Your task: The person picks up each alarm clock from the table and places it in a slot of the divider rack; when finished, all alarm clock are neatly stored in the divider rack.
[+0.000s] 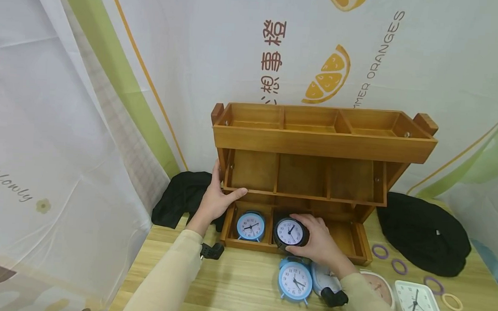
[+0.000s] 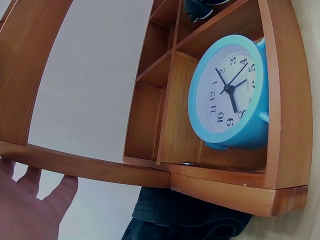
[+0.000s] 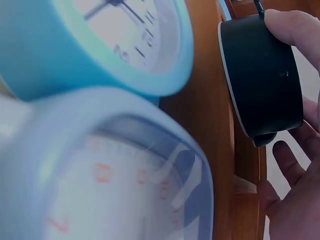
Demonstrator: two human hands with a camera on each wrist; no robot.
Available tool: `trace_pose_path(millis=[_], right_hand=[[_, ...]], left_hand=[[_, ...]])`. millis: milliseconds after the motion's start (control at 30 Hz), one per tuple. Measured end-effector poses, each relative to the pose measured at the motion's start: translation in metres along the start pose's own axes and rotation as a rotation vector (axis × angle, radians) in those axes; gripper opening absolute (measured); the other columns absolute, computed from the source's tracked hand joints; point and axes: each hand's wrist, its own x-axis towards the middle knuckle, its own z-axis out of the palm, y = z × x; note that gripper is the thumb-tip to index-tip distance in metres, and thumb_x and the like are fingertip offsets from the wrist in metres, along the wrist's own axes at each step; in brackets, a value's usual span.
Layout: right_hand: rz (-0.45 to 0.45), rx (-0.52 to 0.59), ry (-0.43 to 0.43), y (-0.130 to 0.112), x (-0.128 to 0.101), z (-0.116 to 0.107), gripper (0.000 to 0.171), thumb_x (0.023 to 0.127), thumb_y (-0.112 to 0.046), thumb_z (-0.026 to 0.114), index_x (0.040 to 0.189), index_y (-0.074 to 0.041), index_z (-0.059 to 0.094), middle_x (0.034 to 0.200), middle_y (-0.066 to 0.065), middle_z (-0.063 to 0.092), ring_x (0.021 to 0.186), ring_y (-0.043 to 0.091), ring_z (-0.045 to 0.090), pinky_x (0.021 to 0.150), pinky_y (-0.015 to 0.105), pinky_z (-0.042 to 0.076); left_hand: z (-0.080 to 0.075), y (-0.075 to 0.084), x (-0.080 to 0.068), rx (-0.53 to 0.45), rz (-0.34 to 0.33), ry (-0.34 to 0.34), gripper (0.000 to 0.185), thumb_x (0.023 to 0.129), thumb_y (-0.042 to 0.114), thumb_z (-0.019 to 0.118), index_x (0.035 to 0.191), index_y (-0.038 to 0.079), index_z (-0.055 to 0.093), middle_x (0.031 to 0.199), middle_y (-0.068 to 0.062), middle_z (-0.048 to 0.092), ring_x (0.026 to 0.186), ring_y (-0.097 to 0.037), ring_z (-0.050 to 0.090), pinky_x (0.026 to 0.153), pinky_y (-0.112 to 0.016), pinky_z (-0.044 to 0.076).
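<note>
A tiered wooden box (image 1: 317, 144) with compartments stands unfolded on the table. My left hand (image 1: 217, 201) rests against its left side, thumb spread over a tray's front edge; in the left wrist view, straight fingers (image 2: 62, 192) touch a wooden strut. My right hand (image 1: 318, 241) grips a round black alarm clock (image 1: 289, 231) between thumb and fingers, at the bottom tray's middle compartment. The black clock's side (image 3: 262, 75) shows in the right wrist view. A blue alarm clock (image 1: 251, 226) stands in the left compartment. Another blue alarm clock (image 1: 295, 281) is in front of the box.
Beside the front blue clock is a pale clock (image 1: 325, 277), partly hidden by my right arm. Farther right are a pinkish clock (image 1: 379, 289), a white square clock (image 1: 418, 305), purple rings (image 1: 399, 266) and a yellow ring (image 1: 452, 302). Black cloth (image 1: 424, 235) lies on both sides.
</note>
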Motion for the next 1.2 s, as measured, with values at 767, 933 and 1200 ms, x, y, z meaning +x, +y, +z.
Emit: trace_pose_path(millis=[767,933,1200], right_hand=[[0.073,-0.014,-0.023,0.020,0.015,-0.003,0.082,0.072,-0.037,0.096,0.144,-0.016,0.063,0.145,0.015,0.059,0.128,0.051,0.049,0.092,0.071,0.036],[0.072,-0.005,-0.029,0.020,0.017,-0.001,0.083,0.071,-0.036,0.097,0.143,-0.014,0.063,0.146,0.018,0.058,0.126,0.054,0.048,0.092,0.072,0.033],[0.091,-0.017,-0.054,0.022,0.017,0.002,0.085,0.070,-0.038,0.098,0.144,-0.014,0.063,0.143,0.020,0.060,0.128,0.053,0.045,0.092,0.070,0.030]], left_hand=[[0.002,0.000,0.002,-0.010,-0.002,-0.005,0.120,0.091,0.052,0.079,0.166,0.035,-0.013,0.175,-0.009,0.007,0.158,-0.033,0.018,0.122,-0.060,0.026],[0.001,-0.001,0.001,-0.018,0.000,-0.010,0.121,0.091,0.053,0.078,0.167,0.030,-0.013,0.175,-0.009,0.005,0.159,-0.034,0.017,0.122,-0.060,0.025],[0.001,-0.002,0.002,-0.014,-0.008,-0.005,0.120,0.091,0.052,0.078,0.167,0.033,-0.014,0.175,-0.008,0.004,0.159,-0.033,0.016,0.123,-0.059,0.024]])
